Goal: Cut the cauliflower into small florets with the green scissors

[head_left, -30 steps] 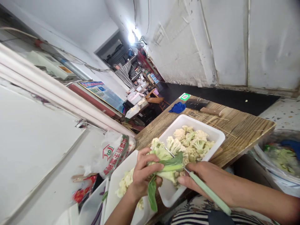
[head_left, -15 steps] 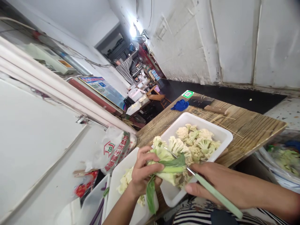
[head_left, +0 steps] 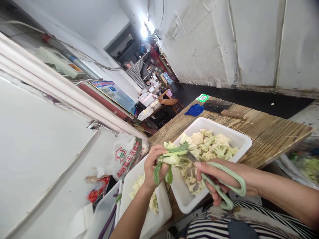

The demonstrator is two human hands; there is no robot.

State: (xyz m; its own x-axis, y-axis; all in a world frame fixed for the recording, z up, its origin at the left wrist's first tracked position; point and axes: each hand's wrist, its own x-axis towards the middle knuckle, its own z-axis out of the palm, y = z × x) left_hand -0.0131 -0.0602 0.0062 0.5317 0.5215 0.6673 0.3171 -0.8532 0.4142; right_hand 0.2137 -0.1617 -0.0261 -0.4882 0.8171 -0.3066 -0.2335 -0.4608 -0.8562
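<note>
My left hand (head_left: 154,167) is closed around a cauliflower (head_left: 175,160) with a thick pale stem and green leaves hanging below the fingers. My right hand (head_left: 220,171) grips scissors (head_left: 240,182) with pale green handles. Their blades point left, close against the cauliflower's right side; whether they touch it I cannot tell. Beneath both hands is a white tray (head_left: 183,209) with cut cauliflower florets (head_left: 208,144) inside. A second white tray (head_left: 163,212), holding more cauliflower, lies under my left forearm.
On the wooden table (head_left: 276,129) past the tray lie a cleaver (head_left: 231,114), thin sticks, a blue cloth (head_left: 194,110) and a green code card (head_left: 202,98). A printed plastic bag (head_left: 127,156) stands at left, above a bin with purple stalks. A bag of greens (head_left: 305,166) is at right.
My left hand has turned the cauliflower and raised it slightly. My right hand has rotated, so the scissors' handle loops now show apart. The view has shifted a little.
</note>
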